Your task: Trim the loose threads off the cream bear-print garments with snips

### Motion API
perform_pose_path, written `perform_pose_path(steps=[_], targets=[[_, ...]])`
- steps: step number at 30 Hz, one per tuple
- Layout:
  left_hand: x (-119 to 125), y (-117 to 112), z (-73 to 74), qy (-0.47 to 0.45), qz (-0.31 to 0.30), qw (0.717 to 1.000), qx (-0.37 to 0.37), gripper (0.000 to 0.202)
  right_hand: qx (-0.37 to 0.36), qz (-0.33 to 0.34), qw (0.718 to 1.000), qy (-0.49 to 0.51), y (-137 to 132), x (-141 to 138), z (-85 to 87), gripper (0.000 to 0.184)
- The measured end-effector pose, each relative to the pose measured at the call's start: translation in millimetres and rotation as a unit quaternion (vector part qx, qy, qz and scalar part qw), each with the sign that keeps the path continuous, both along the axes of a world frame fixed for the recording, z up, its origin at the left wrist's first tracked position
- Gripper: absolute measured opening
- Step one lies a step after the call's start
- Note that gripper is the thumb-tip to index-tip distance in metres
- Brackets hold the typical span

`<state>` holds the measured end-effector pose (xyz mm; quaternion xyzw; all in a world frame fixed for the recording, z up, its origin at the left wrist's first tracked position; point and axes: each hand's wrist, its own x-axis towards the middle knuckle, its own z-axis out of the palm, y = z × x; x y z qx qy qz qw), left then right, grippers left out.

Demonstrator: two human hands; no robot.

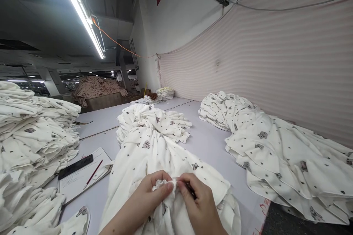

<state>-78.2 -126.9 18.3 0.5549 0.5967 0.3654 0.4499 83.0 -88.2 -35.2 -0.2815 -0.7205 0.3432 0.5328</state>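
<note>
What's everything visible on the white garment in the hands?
The white garment looks like soft knit cotton, printed with small dark dots and larger grey motifs. It lies crumpled lengthwise on the grey table, running away from the person. Its near gathered edge is bunched and pinched between the left hand and right hand.

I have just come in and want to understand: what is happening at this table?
A person works at a pale table. The left hand and the right hand both pinch the gathered edge of a white printed garment spread before them; the right hand also holds a small dark thing, too hidden to name. Stacks of similar cloth lie at the left, a loose pile at the right. A clipboard with a red pen lies beside the garment.
</note>
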Motion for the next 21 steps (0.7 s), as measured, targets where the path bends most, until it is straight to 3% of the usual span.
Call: perform_pose_path(steps=[5, 9, 14, 21], targets=[[4.8, -1.9, 3.4, 0.065, 0.001, 0.996, 0.059, 0.024, -0.072, -0.006, 0.997, 0.014, 4.7, -2.8, 7.1, 0.020], [9.2, -1.3, 1.6, 0.076, 0.036, 0.992, 0.089, 0.025, -0.131, -0.003, 0.990, 0.055, 3.2, 5.1, 10.6, 0.019], [10.3, -3.7, 2.8, 0.043, 0.067, 0.994, 0.075, 0.031, -0.124, 0.028, 0.992, -0.007, -1.9, 16.0, 2.8, 0.025], [11.8, -4.1, 1.7, 0.057, 0.063, 0.992, 0.094, 0.026, -0.119, -0.006, 0.993, -0.010, -1.2, 6.2, 9.2, 0.028]])
